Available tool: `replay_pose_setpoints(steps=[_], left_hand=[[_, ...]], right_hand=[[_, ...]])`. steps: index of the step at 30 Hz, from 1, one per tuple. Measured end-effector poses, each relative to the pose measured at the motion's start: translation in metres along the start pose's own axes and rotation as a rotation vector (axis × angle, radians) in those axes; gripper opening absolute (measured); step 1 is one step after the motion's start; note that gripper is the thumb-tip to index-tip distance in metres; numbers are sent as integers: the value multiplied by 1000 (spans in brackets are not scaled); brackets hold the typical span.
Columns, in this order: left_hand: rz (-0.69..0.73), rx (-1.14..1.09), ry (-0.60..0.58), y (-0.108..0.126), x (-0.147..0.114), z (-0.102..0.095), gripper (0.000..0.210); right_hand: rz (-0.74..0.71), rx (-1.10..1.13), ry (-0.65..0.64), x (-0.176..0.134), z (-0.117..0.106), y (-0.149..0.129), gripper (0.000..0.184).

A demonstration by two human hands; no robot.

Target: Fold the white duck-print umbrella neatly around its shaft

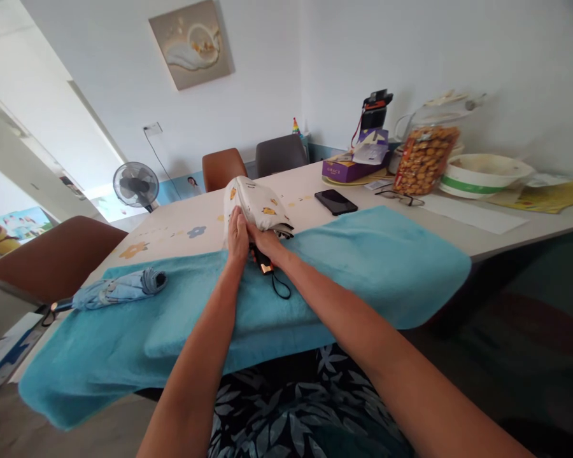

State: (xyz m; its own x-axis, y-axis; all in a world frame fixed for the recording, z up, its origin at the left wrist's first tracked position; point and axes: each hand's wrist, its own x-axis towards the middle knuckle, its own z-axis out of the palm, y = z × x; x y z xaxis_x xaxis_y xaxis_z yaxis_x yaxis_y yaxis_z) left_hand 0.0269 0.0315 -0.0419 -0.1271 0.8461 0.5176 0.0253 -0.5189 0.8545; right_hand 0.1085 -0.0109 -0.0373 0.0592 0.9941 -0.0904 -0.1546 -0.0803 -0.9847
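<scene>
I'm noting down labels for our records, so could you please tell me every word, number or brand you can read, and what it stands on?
"GRACE": on the purple box.
Jar: its printing is too blurred to read.
White umbrella: small dark marks, too small to read.
I can read no other text.

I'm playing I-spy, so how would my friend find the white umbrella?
Find the table, then the turquoise cloth on it. At its far edge, the left hand and right hand touch the white umbrella. Unlike the rolled blue umbrella, it has orange pictures.
</scene>
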Motion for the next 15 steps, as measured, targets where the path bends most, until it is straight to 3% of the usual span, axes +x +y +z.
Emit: replay_pose_setpoints(steps=[3, 8, 15], left_hand=[[-60, 7, 6, 0, 4, 2, 41], [-205, -95, 149, 6, 8, -7, 48], [-459, -559, 0, 4, 11, -15, 33]], right_hand=[[-28, -47, -58, -4, 2, 1, 44], [-16, -125, -164, -11, 4, -1, 53], [31, -127, -311, -10, 0, -3, 58]])
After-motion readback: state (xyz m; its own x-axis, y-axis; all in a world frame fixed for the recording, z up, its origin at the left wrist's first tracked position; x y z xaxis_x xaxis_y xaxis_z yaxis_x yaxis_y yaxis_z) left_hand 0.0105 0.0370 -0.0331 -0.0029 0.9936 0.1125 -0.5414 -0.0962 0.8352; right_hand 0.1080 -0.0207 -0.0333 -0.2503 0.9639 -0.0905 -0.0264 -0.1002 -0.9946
